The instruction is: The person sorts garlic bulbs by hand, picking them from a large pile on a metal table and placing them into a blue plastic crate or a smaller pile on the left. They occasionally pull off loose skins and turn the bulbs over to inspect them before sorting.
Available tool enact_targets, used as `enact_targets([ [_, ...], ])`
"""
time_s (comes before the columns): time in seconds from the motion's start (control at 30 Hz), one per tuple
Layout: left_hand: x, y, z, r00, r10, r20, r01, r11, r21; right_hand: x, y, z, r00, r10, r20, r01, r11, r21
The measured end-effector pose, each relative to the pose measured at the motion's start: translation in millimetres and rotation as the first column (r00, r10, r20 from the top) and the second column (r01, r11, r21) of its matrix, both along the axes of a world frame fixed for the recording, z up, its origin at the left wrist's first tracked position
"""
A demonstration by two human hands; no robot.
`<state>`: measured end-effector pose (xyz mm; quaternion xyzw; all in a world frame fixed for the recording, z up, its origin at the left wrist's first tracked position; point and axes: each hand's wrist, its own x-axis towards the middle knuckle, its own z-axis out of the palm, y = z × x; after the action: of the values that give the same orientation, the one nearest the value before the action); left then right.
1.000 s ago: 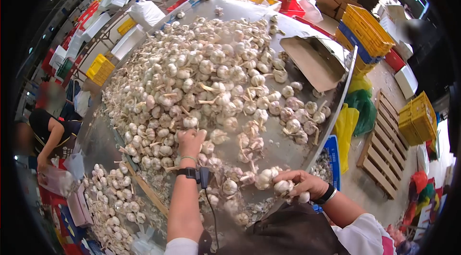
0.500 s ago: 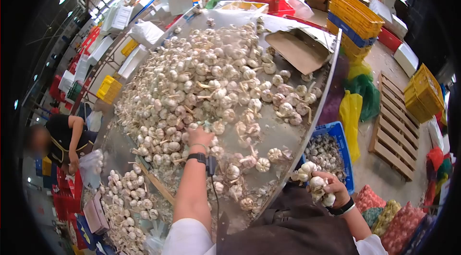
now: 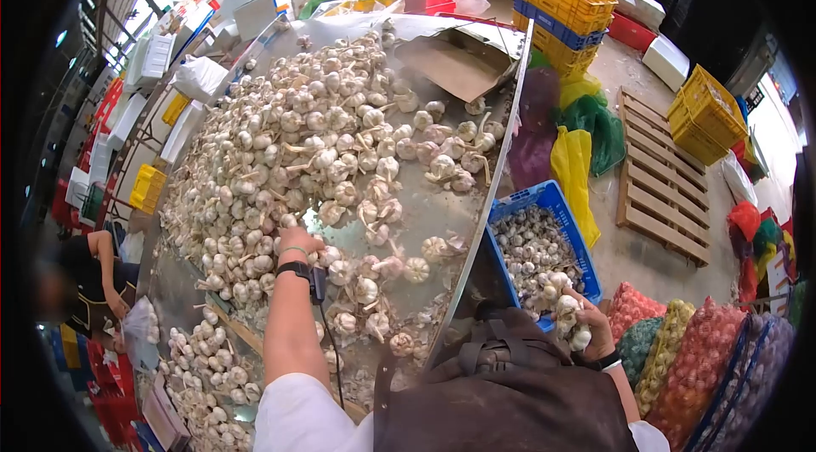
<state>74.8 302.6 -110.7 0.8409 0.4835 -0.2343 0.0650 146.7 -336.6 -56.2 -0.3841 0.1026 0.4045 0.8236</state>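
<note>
A broad heap of garlic bulbs (image 3: pixel 246 188) covers the metal table (image 3: pixel 425 299). My left hand (image 3: pixel 299 241), with a green band and a black wrist device, is at the near edge of the heap. Its fingers are closed at a garlic bulb (image 3: pixel 288 221), though partly hidden. My right hand (image 3: pixel 597 326) is closed around several garlic bulbs (image 3: pixel 568 309), held at the near right edge of a blue crate (image 3: pixel 592 255). Inside that crate lie many smaller-looking garlic bulbs (image 3: pixel 535 248).
A cardboard piece (image 3: pixel 455 61) lies at the table's far right corner. On the floor are a wooden pallet (image 3: pixel 665 176), yellow crates (image 3: pixel 705 116) and full mesh sacks (image 3: pixel 697 367). Another person (image 3: pixel 102 282) stands at left with a plastic bag (image 3: pixel 141 329).
The view has turned, so the table and crate appear farther left. My right hand, still holding bulbs, now appears lower against the crate. My left hand stays at the heap, its fingers drawn in more.
</note>
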Motion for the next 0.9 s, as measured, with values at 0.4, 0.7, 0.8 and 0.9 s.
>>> enact_targets([
  [0.4,-92.6,-48.1,9.7,0.537,0.232,0.811,-0.111,0.973,-0.205,124.0,53.2,-41.4,0.289,0.687,0.667,0.466,0.507,-0.725],
  [0.7,-222.2,-215.3,41.5,-0.304,0.909,-0.284,0.736,0.034,-0.676,52.9,304.1,-3.4,-0.462,0.880,0.107,0.191,0.217,-0.957],
  [0.8,-250.5,-258.5,16.9,-0.388,0.888,-0.248,0.684,0.097,-0.723,34.8,330.9,-15.4,-0.575,0.805,-0.146,0.289,0.033,-0.957],
  [0.9,-264.9,-289.5,17.1,-0.427,0.812,-0.399,0.680,-0.004,-0.734,31.5,337.5,-19.9,-0.537,0.842,-0.045,0.253,0.110,-0.961],
])
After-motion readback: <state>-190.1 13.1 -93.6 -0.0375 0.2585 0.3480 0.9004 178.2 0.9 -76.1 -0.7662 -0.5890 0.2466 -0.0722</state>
